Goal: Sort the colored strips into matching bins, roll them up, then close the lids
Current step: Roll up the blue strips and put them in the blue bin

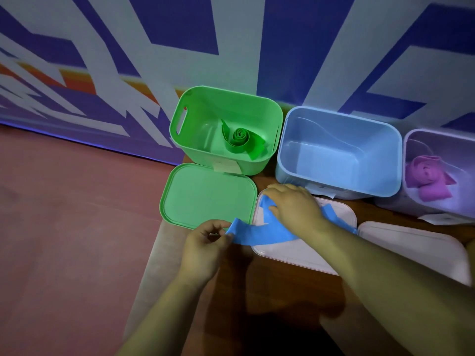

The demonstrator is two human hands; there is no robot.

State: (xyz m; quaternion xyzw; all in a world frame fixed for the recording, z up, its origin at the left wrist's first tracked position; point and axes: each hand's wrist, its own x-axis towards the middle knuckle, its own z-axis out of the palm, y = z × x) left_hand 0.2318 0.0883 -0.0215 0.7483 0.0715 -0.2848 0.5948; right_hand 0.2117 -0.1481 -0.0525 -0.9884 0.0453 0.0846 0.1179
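Head cam, looking down. Landmark = blue bin (290, 150), lid off, nothing in it, backed against patterned wall (231, 34).

Edges/room: green bin (180, 116) stood just left of blue bin, nearly touching, w/ a rolled green strip (240, 140) inside. Purple bin (437, 142) sat tight on blue bin's right, purple strip (426, 178) bundled in it. Green lid (205, 196) lay flat, near-left of blue bin, at table's left edge. Beyond that edge, red floor (77, 227). One white lid (282, 250) lay directly in front of blue bin, a second white lid (411, 245) front-right of it, the two nearly touching. Bare table (282, 291) showed only nearer the person than those lids, and in a thin gap btwn blue bin and first white lid.

Task item: blue strip (257, 233) lay outside blue bin, unrolled, draped across first white lid in front of it. Left hand (205, 245) pinched strip's left end btwn thumb and fingertips, off lid's left edge. Right hand (295, 206) lay palm-down on strip's middle, just in front of blue bin's near wall, fingers bent. Gripping or only pressing: couldn't tell.
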